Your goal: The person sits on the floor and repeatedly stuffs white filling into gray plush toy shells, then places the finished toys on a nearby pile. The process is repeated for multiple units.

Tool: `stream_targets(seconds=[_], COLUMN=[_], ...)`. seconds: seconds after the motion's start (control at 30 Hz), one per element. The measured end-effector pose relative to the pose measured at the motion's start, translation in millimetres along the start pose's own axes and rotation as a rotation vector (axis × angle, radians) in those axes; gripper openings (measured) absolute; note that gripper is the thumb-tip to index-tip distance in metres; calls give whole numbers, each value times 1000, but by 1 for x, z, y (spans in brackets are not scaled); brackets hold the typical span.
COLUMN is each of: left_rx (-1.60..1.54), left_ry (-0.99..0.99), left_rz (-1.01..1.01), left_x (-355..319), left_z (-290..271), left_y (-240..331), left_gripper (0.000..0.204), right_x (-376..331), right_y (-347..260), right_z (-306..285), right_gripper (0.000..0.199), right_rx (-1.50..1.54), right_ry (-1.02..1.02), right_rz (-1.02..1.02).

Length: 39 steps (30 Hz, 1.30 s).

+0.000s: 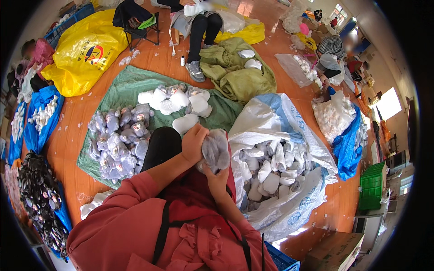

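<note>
Over my lap I hold a grey plush piece (216, 148), soft and furry. The fingers of my left hand (194, 143) are closed on its upper left side. Gripping its lower edge is my right hand (216, 181), with the thumb and fingers pressed against the fur. Ahead to the left, grey plush toys (118, 142) lie heaped on a green cloth (131, 79). White stuffed pieces (166, 100) rest behind them on the same cloth. Right of my knees, a white woven sack (312, 153) gapes around many white and grey stuffed pieces (271, 180).
Opposite me a seated person's legs (199, 38) reach the floor beside an olive cloth (226, 63). A yellow sack (90, 52) and folding chair (135, 22) stand far left. Dark plush pieces (38, 198) are heaped at left. A green crate (373, 185) and cardboard box (332, 250) sit at right.
</note>
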<state>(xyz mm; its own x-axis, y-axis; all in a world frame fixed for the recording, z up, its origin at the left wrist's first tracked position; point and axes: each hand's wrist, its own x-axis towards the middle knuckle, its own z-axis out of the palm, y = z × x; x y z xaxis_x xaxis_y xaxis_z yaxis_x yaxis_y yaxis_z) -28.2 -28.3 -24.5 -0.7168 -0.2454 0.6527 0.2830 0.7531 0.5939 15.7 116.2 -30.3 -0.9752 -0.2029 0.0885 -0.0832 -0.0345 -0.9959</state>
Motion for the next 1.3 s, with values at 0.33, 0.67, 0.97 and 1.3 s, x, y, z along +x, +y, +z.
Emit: stream_targets(seconds=[0.33,0.67,0.97,1.3], left_rx=[-4,-2,-99,-301], left_ry=[-70,-318,-788,-803], left_rz=[509,570,271,29], left_x=[-1,-41,-28,-26], left_z=[-30,-43,-30,7], left_y=[8,25,18,-31], left_gripper=[31,21,27,33], right_x=[12,25,37,34], right_y=[12,38,-6,-3], right_z=[-38,-52,-52,-44], right_gripper=[51,45,26,23], right_rx=[103,107,2,53], right_ry=[99,212,-89,-241], right_rz=[269,262,209,244])
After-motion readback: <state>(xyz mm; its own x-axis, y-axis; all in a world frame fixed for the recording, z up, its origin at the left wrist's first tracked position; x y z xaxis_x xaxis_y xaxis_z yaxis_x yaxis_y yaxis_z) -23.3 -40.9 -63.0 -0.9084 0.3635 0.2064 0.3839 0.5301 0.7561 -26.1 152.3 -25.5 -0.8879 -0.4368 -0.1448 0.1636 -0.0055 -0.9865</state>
